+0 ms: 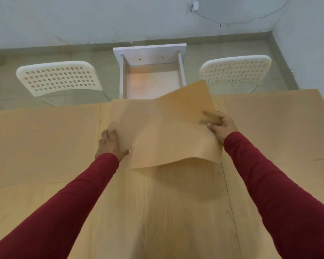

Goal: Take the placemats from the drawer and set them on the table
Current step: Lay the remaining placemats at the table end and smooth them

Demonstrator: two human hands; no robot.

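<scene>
A white chair [59,77] stands upper left. At centre frame, the left hand [111,144] and right hand [220,126] pinch opposite edges of a tan placemat [163,128], lifted and sagging above the table [36,146], before the open white drawer [151,71].

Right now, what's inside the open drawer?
The drawer shows only its bare bottom panel. The lifted placemat, gripped by the left hand and right hand, hides its near end.
</scene>
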